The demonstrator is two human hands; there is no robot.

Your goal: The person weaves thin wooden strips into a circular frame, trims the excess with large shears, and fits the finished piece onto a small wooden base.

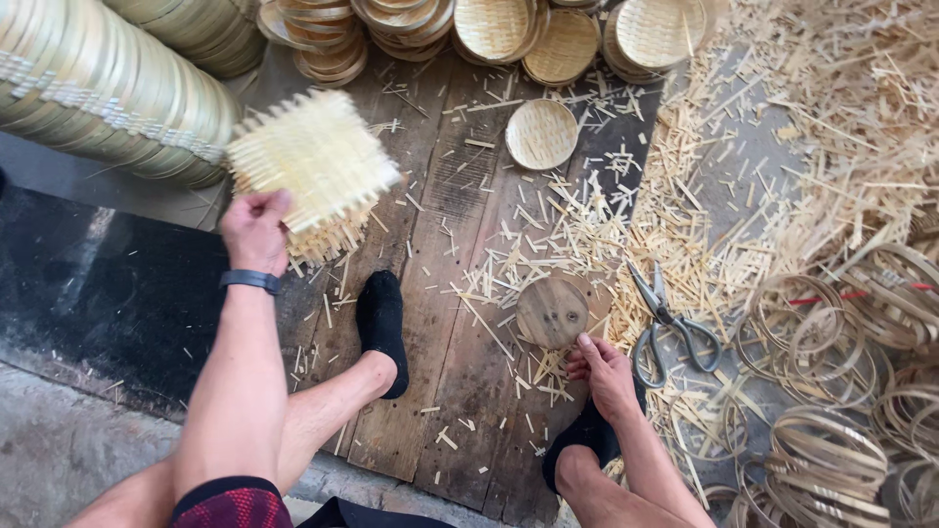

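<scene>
Woven mat [315, 166] in left grip [254, 230]

Dark wristband [250, 282], black socks [381, 328]

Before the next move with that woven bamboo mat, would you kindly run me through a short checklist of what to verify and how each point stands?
1. Left hand grip on the square pale woven bamboo mat: ok, pinched at its lower corner.
2. Right hand at the round wooden disc: ok, fingertips at its lower edge.
3. Grey-handled metal scissors within reach: ok, lying right of the disc.
4. Scissor blades closed: ok.
5. Plank floor free of offcuts: not ok, bamboo slivers everywhere.
6. Mat weave intact: cannot tell.
</scene>
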